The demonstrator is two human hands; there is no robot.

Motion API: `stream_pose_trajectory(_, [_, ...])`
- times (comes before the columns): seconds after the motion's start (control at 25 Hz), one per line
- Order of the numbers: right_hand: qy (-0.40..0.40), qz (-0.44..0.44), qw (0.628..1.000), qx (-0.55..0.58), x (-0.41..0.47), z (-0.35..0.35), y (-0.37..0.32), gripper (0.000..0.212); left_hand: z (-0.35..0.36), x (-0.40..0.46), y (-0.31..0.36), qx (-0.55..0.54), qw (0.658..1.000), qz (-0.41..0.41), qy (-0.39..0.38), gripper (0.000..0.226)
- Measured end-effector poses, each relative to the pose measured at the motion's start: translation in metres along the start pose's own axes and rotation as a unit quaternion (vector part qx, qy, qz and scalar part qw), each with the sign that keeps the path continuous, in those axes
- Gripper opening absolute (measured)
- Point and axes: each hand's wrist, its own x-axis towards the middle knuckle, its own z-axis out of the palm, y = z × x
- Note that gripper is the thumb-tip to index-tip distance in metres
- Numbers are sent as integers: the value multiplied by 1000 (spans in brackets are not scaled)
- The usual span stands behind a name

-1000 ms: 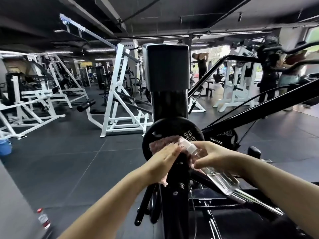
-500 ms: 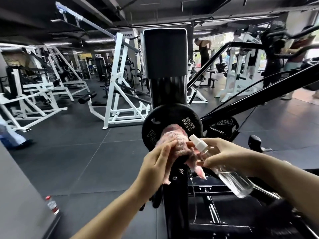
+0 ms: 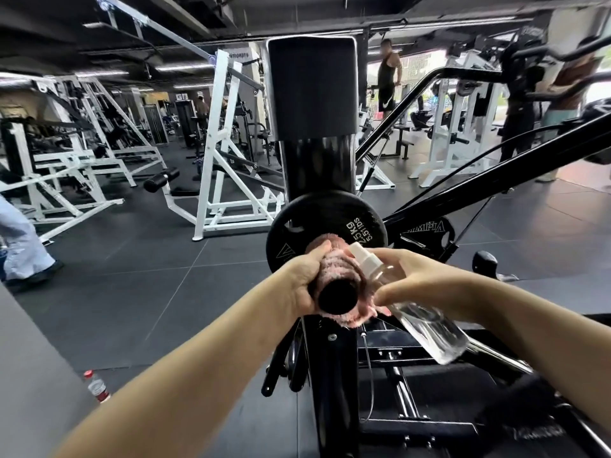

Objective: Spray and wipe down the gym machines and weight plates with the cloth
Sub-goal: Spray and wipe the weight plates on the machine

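A: Head view. Left hand (image 3: 305,279) has its fingers curled round the pink cloth (image 3: 337,272), which is wrapped around the black peg (image 3: 334,295) sticking out toward us. The weight plate (image 3: 325,223) sits on that peg, just behind the cloth.

B: And the other hand?

A: Right hand (image 3: 426,282) has its fingers clamped on the clear spray bottle (image 3: 426,322), nozzle tipped up beside the cloth, not aimed at anything.

B: Advice for this step?

A: My judgement: keep the wrap snug, twist while sliding along the peg's length, then cover the plate's face and rim. Hold the bottle clear so it doesn't knock the plate.
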Motion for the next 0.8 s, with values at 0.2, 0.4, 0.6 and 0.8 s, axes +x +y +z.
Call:
stream_pose_trajectory(0.2, [38, 29, 998, -31, 30, -6, -3, 37, 1, 16, 5, -86, 995, 36, -22, 53])
stream_pose_trajectory(0.4, [93, 72, 993, -14, 33, -8, 9, 43, 2, 6, -11, -169, 980, 50, -92, 54])
stream_pose_trajectory(0.6, [58, 78, 992, -85, 12, -1, -7, 34, -2, -13, -26, -142, 984, 44, -99, 50])
stream_pose_trajectory(0.8, [42, 69, 991, -111, -4, 4, -6, 35, -7, -21, -35, -75, 991, 62, -89, 52])
